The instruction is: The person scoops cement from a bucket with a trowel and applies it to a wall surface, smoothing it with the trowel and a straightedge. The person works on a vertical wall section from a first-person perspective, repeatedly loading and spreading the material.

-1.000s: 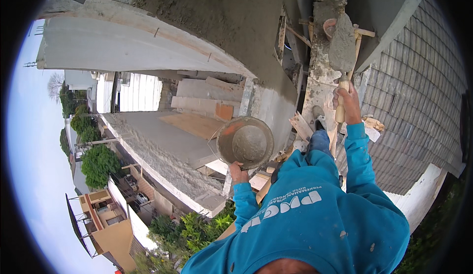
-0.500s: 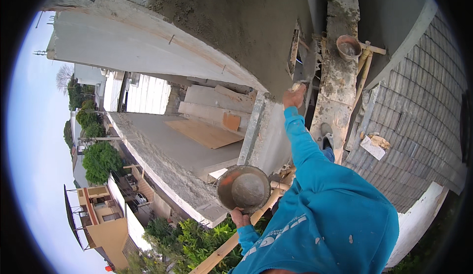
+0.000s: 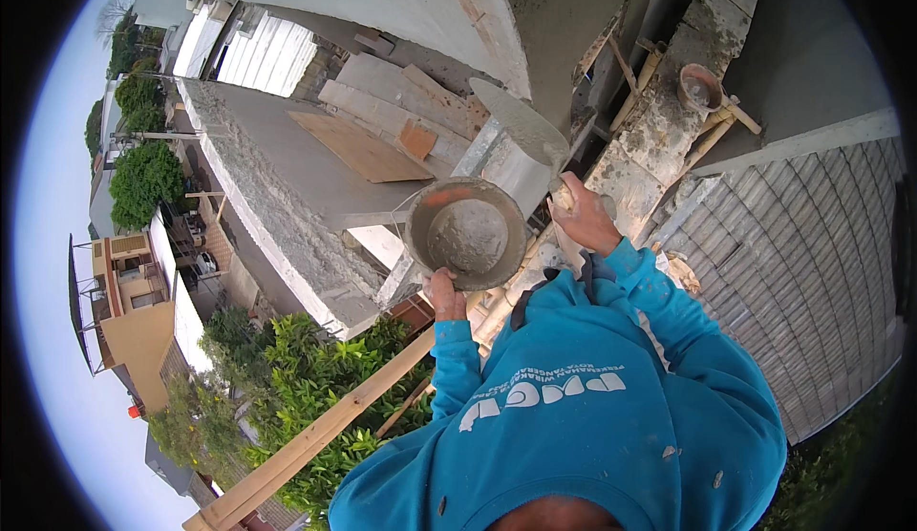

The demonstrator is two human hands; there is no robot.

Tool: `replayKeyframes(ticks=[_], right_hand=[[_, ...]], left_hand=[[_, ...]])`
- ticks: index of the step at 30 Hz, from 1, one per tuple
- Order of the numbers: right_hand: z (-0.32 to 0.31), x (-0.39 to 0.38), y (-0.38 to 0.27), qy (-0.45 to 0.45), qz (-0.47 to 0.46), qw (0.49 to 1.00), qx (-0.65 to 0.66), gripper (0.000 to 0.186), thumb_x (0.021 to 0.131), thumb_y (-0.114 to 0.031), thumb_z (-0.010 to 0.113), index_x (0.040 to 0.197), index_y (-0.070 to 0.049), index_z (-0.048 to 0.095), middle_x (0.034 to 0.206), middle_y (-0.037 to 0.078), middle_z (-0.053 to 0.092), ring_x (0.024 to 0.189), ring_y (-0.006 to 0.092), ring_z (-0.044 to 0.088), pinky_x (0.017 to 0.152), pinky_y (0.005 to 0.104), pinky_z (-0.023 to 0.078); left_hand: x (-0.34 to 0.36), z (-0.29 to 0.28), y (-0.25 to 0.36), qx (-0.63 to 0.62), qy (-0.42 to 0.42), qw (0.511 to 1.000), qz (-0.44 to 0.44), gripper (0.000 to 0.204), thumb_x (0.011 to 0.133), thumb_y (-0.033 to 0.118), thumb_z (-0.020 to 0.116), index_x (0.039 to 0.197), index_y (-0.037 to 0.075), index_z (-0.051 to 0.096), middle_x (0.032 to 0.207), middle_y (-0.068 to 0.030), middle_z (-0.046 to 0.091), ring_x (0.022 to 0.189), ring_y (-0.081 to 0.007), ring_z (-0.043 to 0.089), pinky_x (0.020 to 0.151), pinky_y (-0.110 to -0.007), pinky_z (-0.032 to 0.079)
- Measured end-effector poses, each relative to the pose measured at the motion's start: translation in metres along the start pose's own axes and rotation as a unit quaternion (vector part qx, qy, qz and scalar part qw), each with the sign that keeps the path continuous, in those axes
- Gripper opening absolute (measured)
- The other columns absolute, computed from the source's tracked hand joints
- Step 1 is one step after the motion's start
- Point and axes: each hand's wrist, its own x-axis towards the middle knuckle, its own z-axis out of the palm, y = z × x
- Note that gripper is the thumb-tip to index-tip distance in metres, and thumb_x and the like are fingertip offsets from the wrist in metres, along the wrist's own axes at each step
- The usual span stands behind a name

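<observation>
My left hand (image 3: 445, 294) is closed on the near rim of a dark round mortar bucket (image 3: 417, 228). Wet grey mortar (image 3: 468, 236) lies in its bottom. In my right hand (image 3: 586, 216), the fingers wrap round the handle of a plastering trowel (image 3: 521, 122). Its long, grey-smeared blade points up and left, above and to the right of the bucket and apart from it. Behind the blade is a freshly plastered grey wall (image 3: 573, 15).
A mortar-spattered plank walkway (image 3: 659, 154) runs up at the right, carrying a second bucket (image 3: 700, 89) beside bamboo poles (image 3: 735, 116). Grey roof tiles (image 3: 793, 244) slope to the right. A rough concrete ledge (image 3: 277, 206) and a wooden beam (image 3: 325, 426) lie left, with trees below.
My right hand has drawn back from the wall toward my body, bringing the trowel blade into plain view near the bucket. The whole view has shifted and turned; my left hand keeps the bucket.
</observation>
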Motion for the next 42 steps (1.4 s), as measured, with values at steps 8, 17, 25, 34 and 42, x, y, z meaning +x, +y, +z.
replayKeyframes(ticks=[8,17,25,34,42], right_hand=[[0.043,0.001,0.079,-0.119,0.023,0.938,-0.325,0.054,0.078,-0.025,0.066,0.117,0.008,0.050,0.095,0.024,0.067,0.088,0.0431,0.065,0.078,0.0504,0.052],[0.000,-0.013,0.053,-0.316,0.244,0.872,0.284,0.021,0.088,-0.011,0.061,0.104,-0.001,0.050,0.066,0.006,0.053,0.049,0.0142,0.051,0.042,0.0323,0.045],[-0.027,-0.034,0.014,-0.130,0.306,0.851,0.405,0.019,0.089,-0.008,0.061,0.103,-0.004,0.049,0.068,0.002,0.050,0.046,0.0096,0.046,0.038,0.0271,0.041],[-0.017,0.011,0.029,0.212,0.131,0.826,0.506,0.031,0.087,-0.008,0.061,0.111,-0.003,0.043,0.081,0.009,0.052,0.056,0.0166,0.055,0.046,0.0307,0.047],[-0.003,0.199,-0.084,0.254,0.058,0.877,0.403,0.044,0.087,-0.018,0.063,0.116,0.003,0.037,0.094,0.021,0.058,0.072,0.0278,0.064,0.061,0.0395,0.055]], left_hand=[[-0.036,0.105,0.021,0.065,-0.131,0.986,0.079,0.054,0.074,-0.009,0.050,0.128,-0.004,0.051,0.102,-0.0077,0.062,0.082,-0.0169,0.058,0.074,-0.028,0.048],[-0.039,0.138,0.029,0.062,-0.155,0.984,0.060,0.050,0.075,-0.008,0.050,0.124,-0.005,0.054,0.095,-0.0055,0.061,0.075,-0.0154,0.055,0.067,-0.028,0.045],[-0.011,0.126,0.011,-0.001,-0.156,0.988,0.016,0.051,0.070,-0.009,0.048,0.120,-0.001,0.054,0.096,-0.0062,0.058,0.080,-0.0186,0.053,0.067,-0.029,0.045],[-0.001,0.052,0.029,0.067,-0.076,0.995,-0.007,0.061,0.060,-0.011,0.045,0.120,0.001,0.047,0.103,-0.0103,0.054,0.091,-0.0299,0.053,0.079,-0.038,0.049],[-0.029,0.019,0.053,0.116,0.004,0.993,0.010,0.049,0.062,-0.004,0.048,0.111,-0.002,0.044,0.100,-0.0147,0.051,0.082,-0.0307,0.057,0.067,-0.043,0.054]])
